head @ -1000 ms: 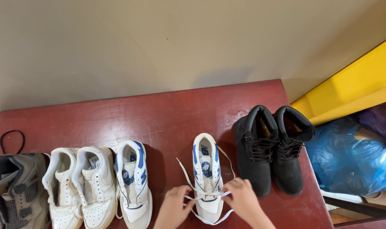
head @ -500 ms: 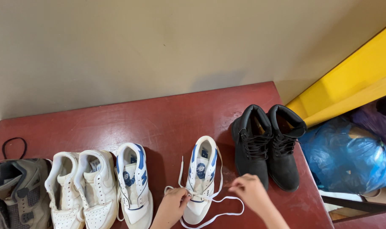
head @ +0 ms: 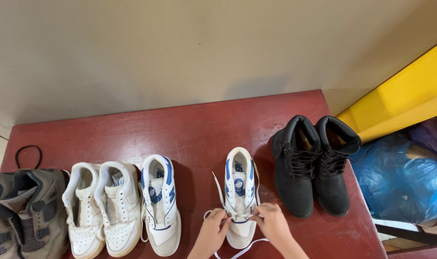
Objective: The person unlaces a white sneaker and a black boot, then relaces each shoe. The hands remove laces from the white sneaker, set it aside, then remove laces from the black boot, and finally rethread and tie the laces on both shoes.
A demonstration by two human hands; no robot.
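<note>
Both hands have closed in since half a second ago: left hand and right hand pinch the white lace over the blue-and-white sneaker, black boots at three o'clock.

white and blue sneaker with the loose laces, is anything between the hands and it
Nothing visible does. The left hand and right hand are already on the white laces over the white and blue sneaker. Its mate and the black boots stand off to either side.
</note>
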